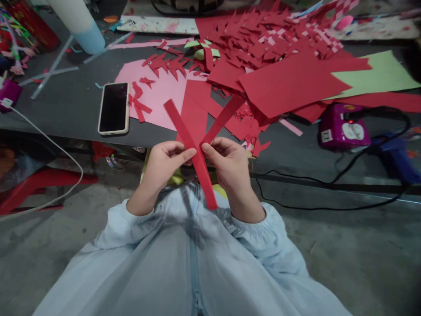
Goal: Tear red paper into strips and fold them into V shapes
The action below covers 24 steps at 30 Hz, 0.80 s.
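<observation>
Two red paper strips cross between my hands, just over the table's front edge. One long strip [204, 177] runs from upper left down to lower right; the other [225, 117] slants up to the right from the crossing. My left hand [168, 161] pinches the long strip at its left side, thumb on top. My right hand [226, 163] pinches at the crossing from the right, its thumb tip on the paper. Behind them lies a wide red paper piece [194, 103] on a pink sheet [164, 94].
A phone [113, 108] lies left of the pink sheet. Red cut paper [289, 83] is heaped at the back right over a green sheet [378, 74]. A purple box [344, 128] with black cables and a blue glue gun [399, 156] are at the right.
</observation>
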Available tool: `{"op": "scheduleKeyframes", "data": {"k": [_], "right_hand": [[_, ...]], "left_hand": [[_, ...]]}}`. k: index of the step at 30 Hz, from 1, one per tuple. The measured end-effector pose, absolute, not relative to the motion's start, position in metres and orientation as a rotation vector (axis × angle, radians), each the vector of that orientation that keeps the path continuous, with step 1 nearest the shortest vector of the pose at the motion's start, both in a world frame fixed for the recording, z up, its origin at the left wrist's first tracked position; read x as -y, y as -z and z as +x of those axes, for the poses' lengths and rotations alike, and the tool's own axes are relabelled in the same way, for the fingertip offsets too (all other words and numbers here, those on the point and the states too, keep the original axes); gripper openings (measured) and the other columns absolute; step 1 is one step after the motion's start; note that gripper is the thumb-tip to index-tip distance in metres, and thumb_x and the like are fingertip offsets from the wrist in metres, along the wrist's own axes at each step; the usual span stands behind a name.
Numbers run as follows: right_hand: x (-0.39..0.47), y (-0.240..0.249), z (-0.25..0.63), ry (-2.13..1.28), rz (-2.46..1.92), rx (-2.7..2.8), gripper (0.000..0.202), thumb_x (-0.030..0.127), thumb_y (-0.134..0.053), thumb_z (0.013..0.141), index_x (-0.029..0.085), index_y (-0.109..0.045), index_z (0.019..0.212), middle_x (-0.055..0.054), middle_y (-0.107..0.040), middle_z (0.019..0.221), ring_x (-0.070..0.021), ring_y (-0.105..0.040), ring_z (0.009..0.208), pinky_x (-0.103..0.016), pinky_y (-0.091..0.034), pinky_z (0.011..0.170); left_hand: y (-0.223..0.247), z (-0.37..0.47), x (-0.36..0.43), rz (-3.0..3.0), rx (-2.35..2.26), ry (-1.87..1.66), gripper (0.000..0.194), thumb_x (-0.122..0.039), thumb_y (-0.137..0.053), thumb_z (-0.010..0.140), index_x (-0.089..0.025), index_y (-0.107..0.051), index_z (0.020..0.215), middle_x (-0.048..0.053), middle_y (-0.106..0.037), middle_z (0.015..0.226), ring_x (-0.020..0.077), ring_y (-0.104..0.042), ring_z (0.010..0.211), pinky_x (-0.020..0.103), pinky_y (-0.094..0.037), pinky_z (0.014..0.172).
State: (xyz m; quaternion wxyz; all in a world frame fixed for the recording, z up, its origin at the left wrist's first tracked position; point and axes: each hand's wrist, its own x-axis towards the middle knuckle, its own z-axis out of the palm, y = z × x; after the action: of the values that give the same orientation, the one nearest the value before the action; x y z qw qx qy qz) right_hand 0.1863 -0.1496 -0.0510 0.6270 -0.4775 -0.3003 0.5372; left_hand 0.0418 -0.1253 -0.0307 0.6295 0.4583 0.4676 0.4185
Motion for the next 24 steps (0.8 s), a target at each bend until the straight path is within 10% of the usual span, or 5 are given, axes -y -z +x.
{"op": "scheduleKeyframes", "data": {"k": [24], "right_hand": [[0.1529,0.0511,0.1867,-1.171,-1.14,0.721,0.028,0.044,-0.086,0.062,0.023,-0.069,0.071,0.002,-0.069,0.071,-0.0112,-0.061,0.064,-0.025,-0.053,0.062]], "left_hand": [[0.0296,0.043,0.1253,1.047,-1.044,-0.877,0.033,-0.04,-0.089,0.058,-0.016,-0.068,0.069,-0.001,-0.067,0.066,0.01,-0.06,0.059,0.023,-0.053,0.061]]}}
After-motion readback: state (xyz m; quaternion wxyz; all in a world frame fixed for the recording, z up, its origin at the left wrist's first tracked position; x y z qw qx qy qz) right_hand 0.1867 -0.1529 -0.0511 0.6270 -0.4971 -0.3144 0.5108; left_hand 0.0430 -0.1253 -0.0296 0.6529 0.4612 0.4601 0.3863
